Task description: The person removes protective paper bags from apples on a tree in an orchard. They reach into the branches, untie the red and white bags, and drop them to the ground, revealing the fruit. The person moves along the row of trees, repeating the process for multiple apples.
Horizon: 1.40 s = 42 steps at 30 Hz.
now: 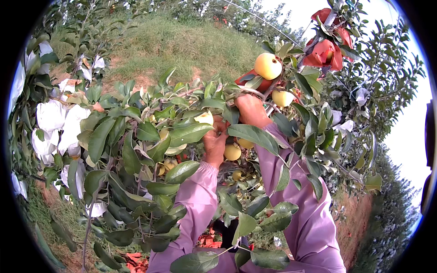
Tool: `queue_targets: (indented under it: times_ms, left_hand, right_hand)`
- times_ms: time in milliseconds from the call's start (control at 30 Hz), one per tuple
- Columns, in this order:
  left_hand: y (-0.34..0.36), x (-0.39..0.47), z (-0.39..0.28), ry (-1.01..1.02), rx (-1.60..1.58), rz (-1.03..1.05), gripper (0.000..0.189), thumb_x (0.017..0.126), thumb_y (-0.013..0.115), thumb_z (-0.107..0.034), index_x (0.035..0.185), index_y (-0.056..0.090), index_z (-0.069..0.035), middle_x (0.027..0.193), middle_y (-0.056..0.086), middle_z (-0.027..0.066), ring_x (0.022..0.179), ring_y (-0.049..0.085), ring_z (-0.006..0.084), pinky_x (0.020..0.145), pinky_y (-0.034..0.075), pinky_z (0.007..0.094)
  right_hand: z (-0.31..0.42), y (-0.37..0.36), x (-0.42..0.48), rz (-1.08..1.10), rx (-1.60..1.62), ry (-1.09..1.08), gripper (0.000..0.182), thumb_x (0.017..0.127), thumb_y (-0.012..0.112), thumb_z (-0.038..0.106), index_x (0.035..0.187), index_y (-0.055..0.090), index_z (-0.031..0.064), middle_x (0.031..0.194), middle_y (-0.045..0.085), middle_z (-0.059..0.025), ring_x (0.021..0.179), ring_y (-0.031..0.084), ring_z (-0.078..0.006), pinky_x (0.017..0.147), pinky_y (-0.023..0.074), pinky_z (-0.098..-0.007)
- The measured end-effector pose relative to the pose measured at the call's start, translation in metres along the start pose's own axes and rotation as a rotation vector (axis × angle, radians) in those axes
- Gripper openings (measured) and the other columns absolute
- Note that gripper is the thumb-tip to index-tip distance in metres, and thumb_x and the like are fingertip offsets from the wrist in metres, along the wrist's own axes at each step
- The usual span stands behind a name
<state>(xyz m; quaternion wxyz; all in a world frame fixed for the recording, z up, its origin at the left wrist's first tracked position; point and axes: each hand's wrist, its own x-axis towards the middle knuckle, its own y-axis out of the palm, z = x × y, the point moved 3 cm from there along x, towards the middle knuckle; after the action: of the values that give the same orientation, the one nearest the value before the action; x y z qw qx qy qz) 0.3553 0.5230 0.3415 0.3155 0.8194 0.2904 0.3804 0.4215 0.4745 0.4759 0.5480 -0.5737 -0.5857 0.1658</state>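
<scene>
My left hand [215,145] reaches up among the leaves of an apple tree, its fingers bent beside a pale yellow apple [205,118]. A small red bit shows by its fingertips; leaves hide whether they hold it. My right hand [252,110] reaches in under a branch [252,90], wrist bent, with its fingers hidden by foliage. Close to that wrist hangs a yellow apple [282,98]. Above it, a larger yellow apple [268,66] with a dark hole rests against red paper [263,84]. Below and between my hands hangs another yellow apple [232,152].
White bags [51,116] hang on branches at the left. Torn red paper bags [324,54] cling to the upper right branch. Leafy twigs [254,136] cross in front of my forearms. Red paper scraps [210,241] lie on the ground below, and a wire [263,21] runs overhead.
</scene>
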Motion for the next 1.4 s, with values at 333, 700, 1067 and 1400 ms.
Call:
queue_targets:
  times_ms: [333, 700, 1067, 1400]
  left_hand:
    - [-0.011, 0.01, 0.008, -0.111, 0.063, 0.091, 0.06, 0.079, 0.059, 0.009, 0.133, 0.037, -0.004, 0.118, 0.056, 0.0043, 0.105, 0.055, 0.012, 0.089, 0.045, 0.0265]
    - [0.003, 0.018, -0.01, 0.11, 0.986, 0.182, 0.031, 0.076, 0.067, -0.017, 0.102, 0.06, 0.0, 0.097, 0.063, 0.0193, 0.087, 0.061, 0.0348, 0.074, 0.047, 0.0399]
    - [0.015, 0.012, -0.028, 0.584, 1.006, 0.245, 0.01, 0.073, 0.063, -0.007, 0.081, 0.062, -0.001, 0.078, 0.058, 0.0151, 0.078, 0.057, 0.036, 0.07, 0.043, 0.046]
    - [-0.02, -0.035, -0.057, 0.705, 1.028, 0.394, 0.017, 0.067, 0.067, 0.003, 0.083, 0.065, -0.003, 0.074, 0.059, 0.006, 0.071, 0.056, 0.0262, 0.067, 0.042, 0.0369]
  right_hand:
    - [0.001, -0.001, 0.003, 0.257, 0.042, -0.038, 0.015, 0.066, 0.063, 0.011, 0.079, 0.065, 0.0041, 0.082, 0.063, -0.0157, 0.08, 0.064, -0.0337, 0.068, 0.0504, -0.0462]
    - [-0.004, -0.008, 0.0, 0.261, 0.133, -0.05, 0.018, 0.066, 0.063, 0.013, 0.081, 0.067, 0.0043, 0.078, 0.064, -0.0197, 0.08, 0.064, -0.0346, 0.07, 0.0511, -0.0463]
    - [0.002, 0.004, -0.002, -0.048, -0.148, -0.061, 0.005, 0.064, 0.064, 0.008, 0.067, 0.067, 0.0047, 0.066, 0.063, -0.0128, 0.063, 0.065, -0.0292, 0.057, 0.0525, -0.04]
    - [0.01, -0.001, 0.007, -0.003, -0.152, 0.077, 0.006, 0.069, 0.061, 0.004, 0.071, 0.065, 0.0004, 0.074, 0.063, -0.0168, 0.068, 0.066, -0.032, 0.061, 0.0535, -0.0412]
